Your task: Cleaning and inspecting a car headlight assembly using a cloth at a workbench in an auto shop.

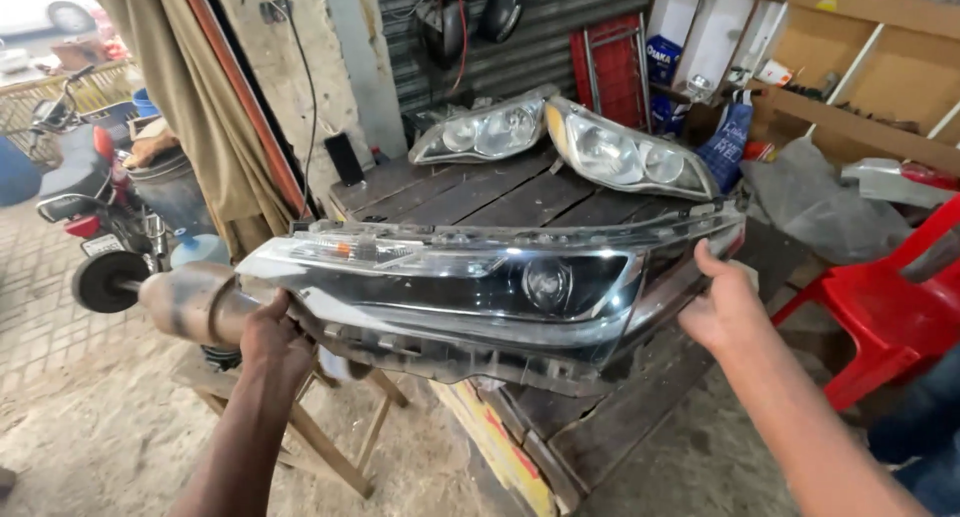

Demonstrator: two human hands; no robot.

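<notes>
A long car headlight (480, 282) with a clear lens, chrome trim and a round projector lens is held level in front of me, above the edge of a dark wooden table (500, 192). My left hand (272, 339) grips its left end from below. My right hand (722, 307) holds its right end, thumb up against the housing. Two older headlights lie on the table behind it: one on the left (485, 129) and one on the right (625, 155).
A red plastic chair (885, 312) stands at the right. A metal exhaust part (185, 299) rests on a wooden stand at the left. A motorbike (85, 192) is parked beyond it. Wooden shelves (850, 67) with boxes line the back right wall.
</notes>
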